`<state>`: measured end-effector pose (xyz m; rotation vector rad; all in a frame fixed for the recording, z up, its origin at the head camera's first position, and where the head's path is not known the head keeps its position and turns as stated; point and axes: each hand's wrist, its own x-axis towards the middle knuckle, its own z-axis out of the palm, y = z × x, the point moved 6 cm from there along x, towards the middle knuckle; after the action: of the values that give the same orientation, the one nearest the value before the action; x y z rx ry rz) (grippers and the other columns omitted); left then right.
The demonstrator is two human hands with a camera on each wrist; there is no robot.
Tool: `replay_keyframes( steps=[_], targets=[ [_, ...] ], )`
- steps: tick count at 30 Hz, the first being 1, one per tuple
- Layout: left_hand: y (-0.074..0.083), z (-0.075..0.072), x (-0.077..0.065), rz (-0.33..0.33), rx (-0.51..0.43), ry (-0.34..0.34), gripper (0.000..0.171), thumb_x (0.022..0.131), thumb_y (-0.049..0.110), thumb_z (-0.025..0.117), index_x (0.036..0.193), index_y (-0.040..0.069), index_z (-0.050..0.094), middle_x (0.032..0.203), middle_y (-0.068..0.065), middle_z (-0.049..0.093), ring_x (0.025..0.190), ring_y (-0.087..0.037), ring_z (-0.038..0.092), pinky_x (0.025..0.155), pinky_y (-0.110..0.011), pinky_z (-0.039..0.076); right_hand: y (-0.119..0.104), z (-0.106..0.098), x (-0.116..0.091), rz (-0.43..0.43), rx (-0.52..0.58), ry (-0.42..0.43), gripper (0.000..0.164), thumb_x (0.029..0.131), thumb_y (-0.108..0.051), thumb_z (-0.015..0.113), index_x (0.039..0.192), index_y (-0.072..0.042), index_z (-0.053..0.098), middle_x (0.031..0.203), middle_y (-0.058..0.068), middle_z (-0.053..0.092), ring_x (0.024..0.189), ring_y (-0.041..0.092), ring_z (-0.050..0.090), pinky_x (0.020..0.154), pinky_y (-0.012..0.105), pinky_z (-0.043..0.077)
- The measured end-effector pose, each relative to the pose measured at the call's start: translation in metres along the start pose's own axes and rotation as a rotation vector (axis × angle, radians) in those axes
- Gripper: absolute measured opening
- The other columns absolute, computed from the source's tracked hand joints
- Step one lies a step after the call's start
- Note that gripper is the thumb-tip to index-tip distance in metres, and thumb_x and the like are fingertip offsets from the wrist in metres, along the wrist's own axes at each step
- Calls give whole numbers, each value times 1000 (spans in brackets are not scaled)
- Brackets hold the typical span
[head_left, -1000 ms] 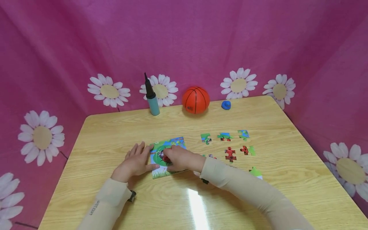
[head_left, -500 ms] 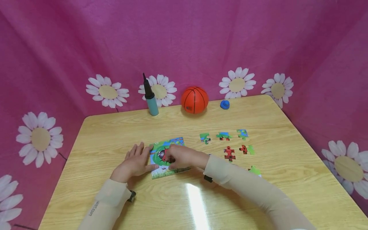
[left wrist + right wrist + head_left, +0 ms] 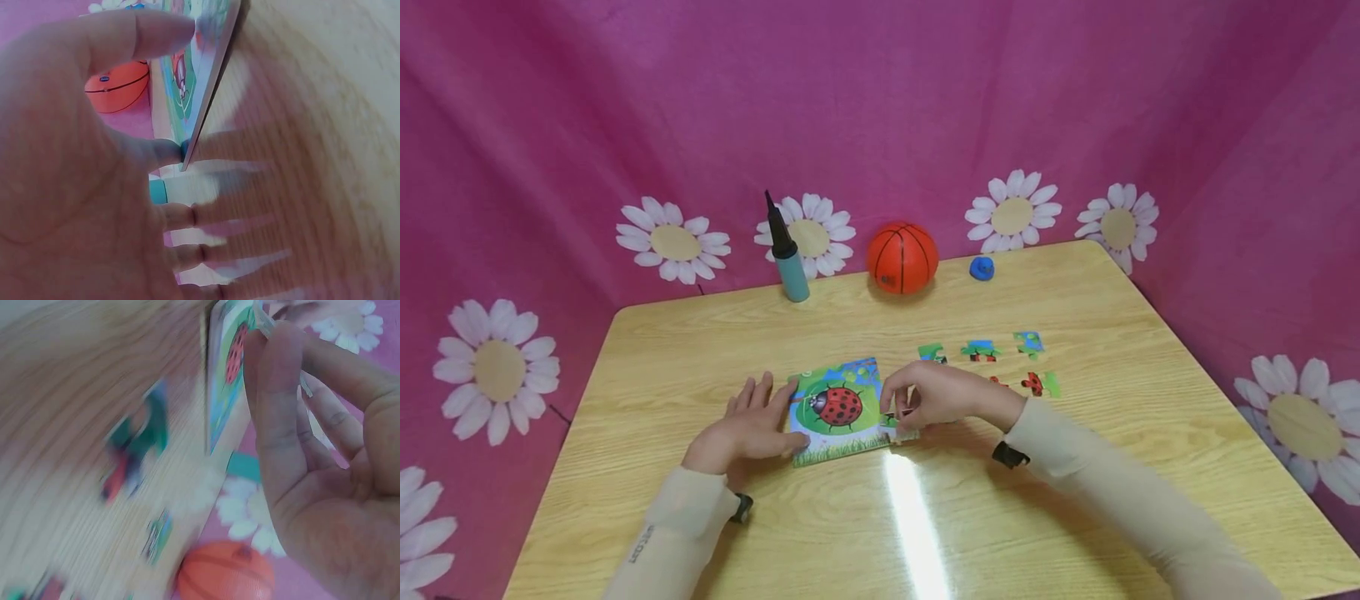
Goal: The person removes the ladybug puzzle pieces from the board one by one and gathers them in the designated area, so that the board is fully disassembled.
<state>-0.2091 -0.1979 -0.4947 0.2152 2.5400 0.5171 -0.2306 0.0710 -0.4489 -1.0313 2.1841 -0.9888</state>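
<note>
A thin picture board printed with a red ladybug on a green leaf lies on the table in the head view. My left hand rests at its left side, fingers spread, thumb and index fingertip at its edge. In the left wrist view that thumb lies over the face of the board. Just off the board's lower right corner, my right hand pinches a puzzle piece between thumb and fingers. The right wrist view shows this piece nearly edge-on, partly hidden by the fingers.
Several loose puzzle pieces lie to the right of the board, some hidden behind the right hand. Along the back edge of the table stand a teal hand pump, an orange ball and a blue rubber duck, before a pink curtain.
My right hand has moved right, off the ladybug picture, and the pinched piece now shows beside the board. The whole ladybug is uncovered. My left hand has stayed at the board's left edge.
</note>
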Motion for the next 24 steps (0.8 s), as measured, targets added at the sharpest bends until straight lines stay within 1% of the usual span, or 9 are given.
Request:
replay_keyframes(
  steps=[1, 3, 4, 7, 11, 14, 17, 19, 24],
  targets=[
    [1, -1, -1, 2, 0, 1, 110, 88, 70, 67, 171, 24, 12, 176, -23, -8, 161, -52, -13, 126, -73, -6, 4, -3, -7, 9, 9, 0, 22, 88, -7, 85, 106, -13, 75, 85, 0, 69, 66, 14, 66, 60, 30, 58],
    [3, -3, -2, 9, -2, 4, 116, 83, 77, 67, 171, 23, 13, 176, -24, -6, 160, -55, -11, 126, -74, -4, 11, -10, -20, 14, -3, 11, 21, 88, -10, 86, 104, -16, 75, 86, -2, 68, 71, 11, 65, 65, 29, 59],
    [3, -3, -2, 6, 8, 11, 120, 81, 81, 67, 171, 24, 13, 177, -23, -6, 161, -53, -10, 127, -73, -3, 15, -13, -27, 21, 7, 10, 20, 88, -10, 86, 104, -16, 75, 86, -2, 68, 71, 11, 64, 64, 30, 59],
    [1, -2, 2, 5, 46, 23, 130, 74, 88, 67, 171, 23, 12, 177, -23, -5, 161, -53, -9, 127, -73, -1, 26, -19, -51, 25, 4, 1, 20, 88, -12, 86, 104, -15, 76, 87, -2, 69, 77, 8, 63, 70, 26, 58],
    [1, 1, 6, 8, 73, 33, 133, 73, 87, 70, 171, 23, 9, 177, -23, -6, 161, -52, -9, 127, -73, 1, 41, -21, -84, 60, 28, -32, 20, 88, -11, 85, 105, -13, 75, 86, -1, 70, 76, 7, 63, 70, 23, 55],
    [2, 2, 6, -1, 68, 29, 131, 74, 84, 72, 171, 22, 8, 176, -23, -6, 161, -53, -10, 127, -73, -1, 52, -18, -104, 93, 50, -60, 19, 88, -10, 85, 104, -12, 75, 84, 1, 70, 72, 5, 61, 66, 21, 54],
    [2, 3, 6, -21, 58, 28, 132, 73, 84, 73, 171, 24, 9, 177, -22, -6, 161, -52, -10, 127, -72, -2, 60, -13, -117, 102, 63, -76, 20, 88, -10, 85, 104, -11, 74, 84, 4, 70, 70, 4, 60, 64, 20, 53],
    [0, 4, 7, -29, 59, 30, 134, 71, 87, 72, 171, 24, 8, 177, -22, -6, 161, -52, -11, 127, -73, -3, 64, -11, -122, 95, 53, -68, 20, 87, -10, 85, 104, -12, 74, 84, 4, 71, 70, 3, 60, 63, 20, 53],
    [-3, 6, 9, -30, 63, 33, 137, 69, 88, 72, 171, 22, 8, 177, -22, -6, 161, -51, -11, 126, -74, -2, 65, -10, -124, 34, -62, -22, 20, 87, -14, 87, 102, -18, 75, 87, 1, 69, 73, 3, 58, 64, 20, 53]
  ],
)
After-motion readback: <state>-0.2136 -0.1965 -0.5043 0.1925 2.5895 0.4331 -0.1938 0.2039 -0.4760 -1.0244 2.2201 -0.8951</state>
